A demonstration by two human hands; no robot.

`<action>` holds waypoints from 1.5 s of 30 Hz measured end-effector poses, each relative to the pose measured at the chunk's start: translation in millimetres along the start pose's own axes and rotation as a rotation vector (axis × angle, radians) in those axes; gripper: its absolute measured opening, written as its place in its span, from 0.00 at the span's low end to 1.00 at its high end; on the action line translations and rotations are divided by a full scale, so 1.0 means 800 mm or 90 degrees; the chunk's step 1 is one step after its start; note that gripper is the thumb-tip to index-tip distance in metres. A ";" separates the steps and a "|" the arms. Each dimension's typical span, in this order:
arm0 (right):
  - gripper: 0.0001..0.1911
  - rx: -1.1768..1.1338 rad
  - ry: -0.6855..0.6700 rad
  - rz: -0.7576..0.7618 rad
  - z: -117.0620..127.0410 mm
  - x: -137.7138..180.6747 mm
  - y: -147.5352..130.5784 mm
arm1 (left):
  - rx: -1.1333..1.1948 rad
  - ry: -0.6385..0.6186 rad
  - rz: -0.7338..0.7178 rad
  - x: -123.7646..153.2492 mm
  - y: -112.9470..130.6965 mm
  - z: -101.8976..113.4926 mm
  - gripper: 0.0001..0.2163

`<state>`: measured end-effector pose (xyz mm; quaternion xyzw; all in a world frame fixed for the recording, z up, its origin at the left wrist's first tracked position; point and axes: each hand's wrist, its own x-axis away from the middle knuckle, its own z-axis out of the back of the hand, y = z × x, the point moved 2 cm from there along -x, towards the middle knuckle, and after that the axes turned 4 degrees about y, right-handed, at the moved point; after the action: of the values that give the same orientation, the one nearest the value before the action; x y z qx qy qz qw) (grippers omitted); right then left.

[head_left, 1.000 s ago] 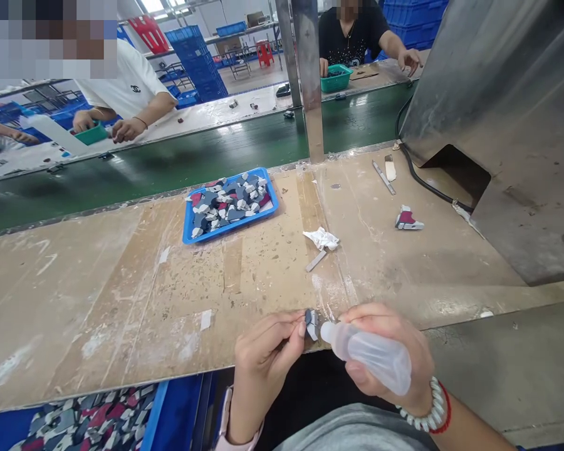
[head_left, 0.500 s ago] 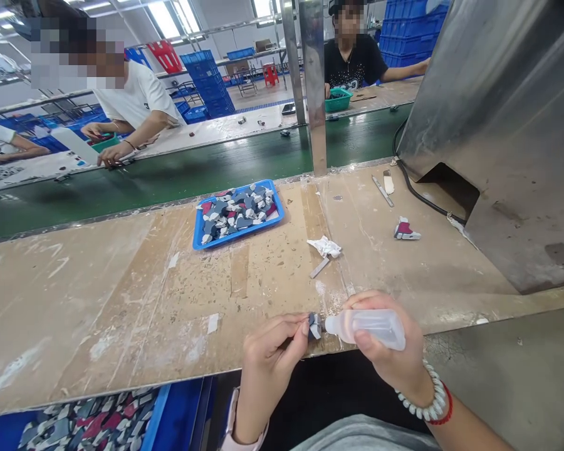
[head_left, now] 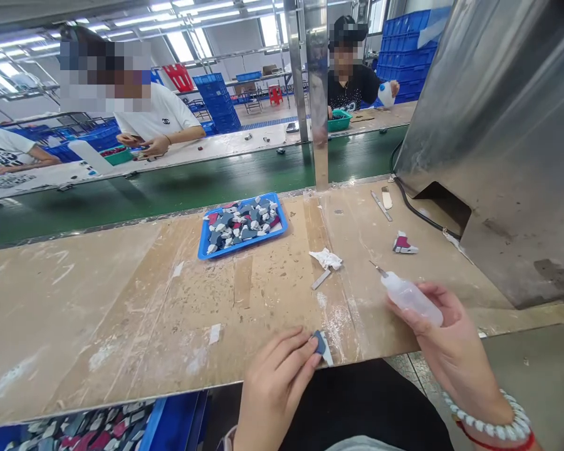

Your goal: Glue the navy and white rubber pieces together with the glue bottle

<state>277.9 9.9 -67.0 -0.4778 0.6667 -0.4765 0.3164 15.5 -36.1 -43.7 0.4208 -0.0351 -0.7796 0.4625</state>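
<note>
Left hand [head_left: 278,373] holds a blue-grey piece [head_left: 319,343]; right hand [head_left: 454,329] grips the bottle [head_left: 411,299], needle [head_left: 376,268] best aimed clear of the left

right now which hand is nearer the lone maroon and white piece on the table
Right: the right hand is on the near side of the maroon and white piece; the left hand is farther off, by the table's near edge, to the piece's left.

The left hand [head_left: 279,374] is pinched while the right hand [head_left: 452,337] curls loosely.
</note>
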 end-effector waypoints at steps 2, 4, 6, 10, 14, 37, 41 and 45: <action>0.22 0.052 0.014 0.042 0.008 -0.009 -0.003 | -0.083 -0.005 -0.057 0.009 0.004 -0.001 0.09; 0.23 0.142 0.047 0.106 0.014 -0.013 -0.001 | -0.128 0.000 -0.079 0.015 0.008 -0.004 0.11; 0.29 0.244 0.078 0.168 0.017 -0.016 0.003 | -0.129 0.021 -0.070 0.017 0.010 -0.005 0.11; 0.41 0.460 0.073 0.211 0.016 -0.019 0.010 | -0.105 0.054 -0.026 0.009 0.016 -0.004 0.09; 0.42 0.528 0.067 0.309 0.019 -0.007 0.002 | -0.130 0.090 -0.024 0.000 0.026 0.003 0.11; 0.33 -0.140 -0.450 -0.398 -0.053 0.112 0.002 | 0.001 0.009 -0.215 -0.015 0.077 0.019 0.11; 0.32 -0.144 -0.442 -0.388 -0.063 0.108 -0.005 | 0.188 -0.038 -0.122 -0.029 0.077 0.020 0.14; 0.31 -0.136 -0.464 -0.375 -0.068 0.108 -0.004 | 0.350 -0.114 -0.047 -0.035 0.075 0.016 0.16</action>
<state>201.8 -53.0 -42.2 -0.8119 0.3942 -0.2762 0.3301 54.2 -53.3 8.4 0.4605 -0.2703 -0.7914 0.2976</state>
